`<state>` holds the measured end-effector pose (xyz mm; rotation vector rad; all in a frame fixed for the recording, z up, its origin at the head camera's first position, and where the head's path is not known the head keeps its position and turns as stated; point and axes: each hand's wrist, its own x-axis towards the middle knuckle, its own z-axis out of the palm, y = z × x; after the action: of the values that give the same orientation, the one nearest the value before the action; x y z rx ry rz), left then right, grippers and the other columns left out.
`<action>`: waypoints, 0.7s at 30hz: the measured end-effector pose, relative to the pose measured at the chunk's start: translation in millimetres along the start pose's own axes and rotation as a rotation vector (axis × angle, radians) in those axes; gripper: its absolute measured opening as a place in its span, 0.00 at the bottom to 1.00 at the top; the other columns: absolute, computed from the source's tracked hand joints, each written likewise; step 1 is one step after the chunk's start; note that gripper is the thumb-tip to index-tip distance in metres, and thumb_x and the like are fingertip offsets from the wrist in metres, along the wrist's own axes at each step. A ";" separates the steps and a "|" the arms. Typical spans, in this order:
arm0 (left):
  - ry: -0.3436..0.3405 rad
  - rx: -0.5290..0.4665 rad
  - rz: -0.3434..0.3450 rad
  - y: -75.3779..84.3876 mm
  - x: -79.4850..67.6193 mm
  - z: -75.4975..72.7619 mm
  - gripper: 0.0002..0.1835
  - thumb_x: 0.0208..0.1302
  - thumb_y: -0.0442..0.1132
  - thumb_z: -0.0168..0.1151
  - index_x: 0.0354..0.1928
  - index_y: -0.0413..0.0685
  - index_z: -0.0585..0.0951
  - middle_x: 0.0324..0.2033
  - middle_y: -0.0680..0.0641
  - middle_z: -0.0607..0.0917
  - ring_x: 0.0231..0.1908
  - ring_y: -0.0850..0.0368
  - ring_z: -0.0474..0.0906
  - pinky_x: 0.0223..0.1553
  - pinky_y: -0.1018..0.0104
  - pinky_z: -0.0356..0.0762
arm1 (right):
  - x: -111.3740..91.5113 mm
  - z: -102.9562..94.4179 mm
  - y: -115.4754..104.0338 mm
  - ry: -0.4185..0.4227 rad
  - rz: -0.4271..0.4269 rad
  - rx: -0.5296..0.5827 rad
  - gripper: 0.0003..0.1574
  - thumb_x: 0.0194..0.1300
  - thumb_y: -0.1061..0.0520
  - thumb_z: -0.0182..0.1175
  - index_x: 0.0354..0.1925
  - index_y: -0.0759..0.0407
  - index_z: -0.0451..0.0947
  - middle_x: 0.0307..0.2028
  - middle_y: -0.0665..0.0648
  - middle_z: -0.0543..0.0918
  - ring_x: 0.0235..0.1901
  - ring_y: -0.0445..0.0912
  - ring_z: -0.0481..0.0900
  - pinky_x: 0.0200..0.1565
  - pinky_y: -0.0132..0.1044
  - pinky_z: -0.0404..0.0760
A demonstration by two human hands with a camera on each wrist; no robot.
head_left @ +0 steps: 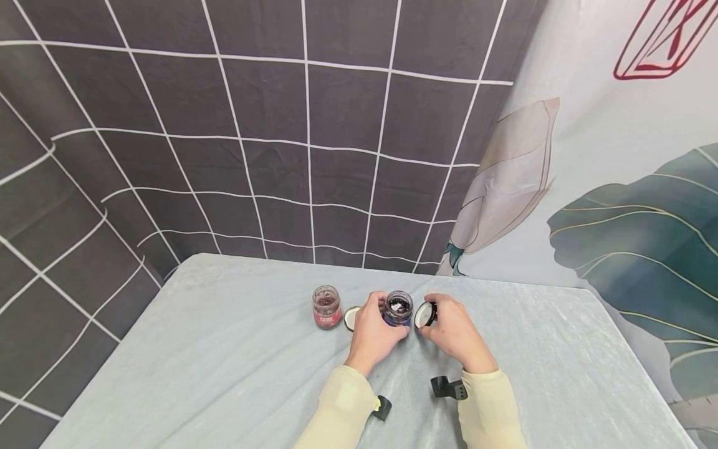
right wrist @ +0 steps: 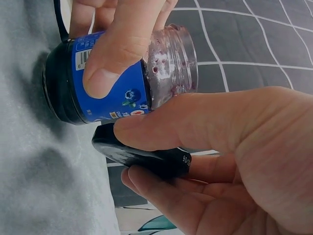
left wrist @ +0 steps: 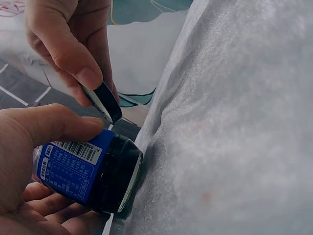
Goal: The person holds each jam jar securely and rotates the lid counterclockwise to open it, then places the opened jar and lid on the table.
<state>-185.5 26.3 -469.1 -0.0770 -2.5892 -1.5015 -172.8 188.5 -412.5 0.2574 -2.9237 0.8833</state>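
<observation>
In the head view my left hand (head_left: 374, 333) grips an uncapped glass jar of dark jam (head_left: 399, 307), which stands upright on the table. The right wrist view shows its blue label (right wrist: 129, 100) with blueberries pictured on it, and purple smears inside the clear neck. My right hand (head_left: 455, 330) pinches a black jar lid (head_left: 425, 314) by its rim, tilted on edge with its pale inside towards the jar. Only a small gap separates lid and jar in the head view. The left wrist view has the lid (left wrist: 108, 103) close by the left thumb.
To the left stands a second open glass jar (head_left: 327, 307) with a red label and some reddish contents. Between the two jars another lid (head_left: 351, 318) lies pale side up, partly behind my left hand. A light cloth covers the table (head_left: 224, 349); a dark gridded curtain (head_left: 269, 168) hangs behind.
</observation>
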 end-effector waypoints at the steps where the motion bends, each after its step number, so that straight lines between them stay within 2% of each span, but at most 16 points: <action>1: 0.000 0.001 0.001 -0.2 0.1 0.1 0.34 0.38 0.38 0.80 0.51 0.48 0.76 0.42 0.49 0.86 0.45 0.53 0.82 0.50 0.57 0.78 | 0.1 0.4 0.6 0.001 0.001 -0.001 0.38 0.43 0.67 0.73 0.55 0.77 0.75 0.50 0.73 0.82 0.51 0.64 0.80 0.55 0.57 0.77; 21: 0.005 0.003 0.009 -0.1 -0.1 1.2 0.34 0.37 0.38 0.81 0.51 0.49 0.76 0.42 0.49 0.86 0.44 0.53 0.82 0.50 0.57 0.79 | 2.8 5.9 5.4 -0.018 -0.034 -0.020 0.38 0.39 0.70 0.72 0.53 0.76 0.78 0.48 0.71 0.83 0.52 0.65 0.79 0.55 0.57 0.77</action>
<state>-185.5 27.2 -469.8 -0.0841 -2.5840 -1.4932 -176.7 189.3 -420.0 0.3146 -2.9331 0.8510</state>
